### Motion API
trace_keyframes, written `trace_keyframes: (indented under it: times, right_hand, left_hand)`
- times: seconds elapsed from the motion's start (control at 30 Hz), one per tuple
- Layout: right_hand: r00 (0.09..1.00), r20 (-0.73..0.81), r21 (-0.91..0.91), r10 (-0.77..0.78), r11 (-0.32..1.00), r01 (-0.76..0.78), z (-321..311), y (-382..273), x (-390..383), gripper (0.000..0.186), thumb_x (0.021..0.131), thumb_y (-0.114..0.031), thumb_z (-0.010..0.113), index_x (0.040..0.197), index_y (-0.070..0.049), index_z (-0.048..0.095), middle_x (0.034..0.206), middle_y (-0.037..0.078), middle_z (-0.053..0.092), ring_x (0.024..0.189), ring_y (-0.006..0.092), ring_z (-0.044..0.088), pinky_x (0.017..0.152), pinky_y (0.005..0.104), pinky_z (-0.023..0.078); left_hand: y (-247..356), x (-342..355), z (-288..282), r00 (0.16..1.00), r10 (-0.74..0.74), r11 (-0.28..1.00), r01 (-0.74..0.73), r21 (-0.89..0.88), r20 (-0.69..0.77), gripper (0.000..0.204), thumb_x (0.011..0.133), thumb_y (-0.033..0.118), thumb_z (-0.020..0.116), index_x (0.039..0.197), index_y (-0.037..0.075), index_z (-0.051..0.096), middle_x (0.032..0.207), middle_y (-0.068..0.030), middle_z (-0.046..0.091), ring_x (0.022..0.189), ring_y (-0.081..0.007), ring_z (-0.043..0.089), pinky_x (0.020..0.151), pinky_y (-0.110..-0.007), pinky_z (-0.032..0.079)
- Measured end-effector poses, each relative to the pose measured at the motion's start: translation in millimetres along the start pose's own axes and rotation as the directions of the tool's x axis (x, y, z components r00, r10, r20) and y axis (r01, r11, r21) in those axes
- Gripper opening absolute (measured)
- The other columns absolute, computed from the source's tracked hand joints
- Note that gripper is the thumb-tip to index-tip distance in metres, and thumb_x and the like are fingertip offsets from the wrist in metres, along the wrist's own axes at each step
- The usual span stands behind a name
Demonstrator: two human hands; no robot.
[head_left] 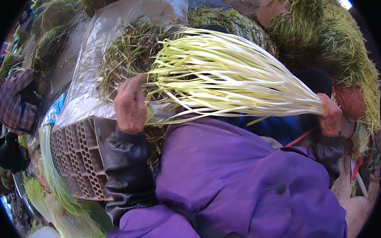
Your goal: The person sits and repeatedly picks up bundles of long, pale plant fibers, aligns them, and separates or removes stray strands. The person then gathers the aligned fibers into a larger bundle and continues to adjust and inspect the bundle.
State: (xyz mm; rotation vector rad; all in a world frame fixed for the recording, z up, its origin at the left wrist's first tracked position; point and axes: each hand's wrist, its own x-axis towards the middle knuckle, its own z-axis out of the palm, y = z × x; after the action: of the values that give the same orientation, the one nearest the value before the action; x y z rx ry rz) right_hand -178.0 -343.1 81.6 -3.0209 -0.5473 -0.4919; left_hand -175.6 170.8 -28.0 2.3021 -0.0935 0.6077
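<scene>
A wide, fanned bundle of pale yellow-white garlic chives [227, 76] spreads in front of my chest. My right hand [330, 115] is closed round its gathered white end. The loose, yellower tips fan out to the left. Beside these tips is my left hand [131, 105], its fingers bent and pressed together. Whether a stray leaf is between them is hidden. Below the tips lies a heap of wilted, brownish leaf trimmings [129, 55] on a clear plastic sheet [100, 76].
Stacked hollow bricks [81, 159] prop up the plastic-covered surface at left. Bundled green-white stalks [58, 177] lean by them. Tall heaps of green leaves [342, 46] rise at right. A person in a plaid shirt [17, 102] sits at far left.
</scene>
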Motion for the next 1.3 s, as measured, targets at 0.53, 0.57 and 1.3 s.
trace_keyframes:
  times: [0.53, 0.57, 1.3]
  right_hand:
    - [1.0, -0.007, -0.004, 0.012, 1.0, -0.012, 1, -4, 0, 0.016, 0.083, -0.005, 0.058, 0.098, -0.004, 0.064, 0.088, 0.016, 0.065, 0.08, 0.0382, 0.065, 0.068, 0.041, 0.05]
    - [1.0, -0.001, -0.014, 0.017, 1.0, -0.017, 2, -3, 0, 0.016, 0.083, -0.005, 0.058, 0.098, -0.004, 0.064, 0.088, 0.016, 0.065, 0.08, 0.0382, 0.065, 0.068, 0.0409, 0.051]
    - [1.0, 0.005, -0.047, -0.013, 0.999, 0.013, 6, 2, -3, 0.019, 0.082, -0.004, 0.059, 0.101, -0.006, 0.063, 0.09, 0.014, 0.065, 0.081, 0.0376, 0.065, 0.068, 0.0414, 0.05]
  left_hand:
    - [68, 44, 51, 0.958, 0.211, 0.975, -0.193, -0.106, 0.197, 0.021, 0.086, 0.006, 0.069, 0.107, 0.006, 0.066, 0.1, -0.0097, 0.064, 0.087, -0.0272, 0.066, 0.076, -0.034, 0.053]
    - [70, 44, 51, 0.954, 0.219, 0.974, -0.2, -0.111, 0.205, 0.021, 0.085, 0.006, 0.069, 0.106, 0.006, 0.066, 0.1, -0.0095, 0.064, 0.087, -0.027, 0.066, 0.075, -0.034, 0.053]
    - [88, 48, 54, 0.938, 0.291, 0.95, -0.261, -0.169, 0.186, 0.022, 0.081, -0.004, 0.066, 0.102, 0.004, 0.066, 0.089, -0.011, 0.063, 0.077, -0.0282, 0.065, 0.068, -0.035, 0.052]
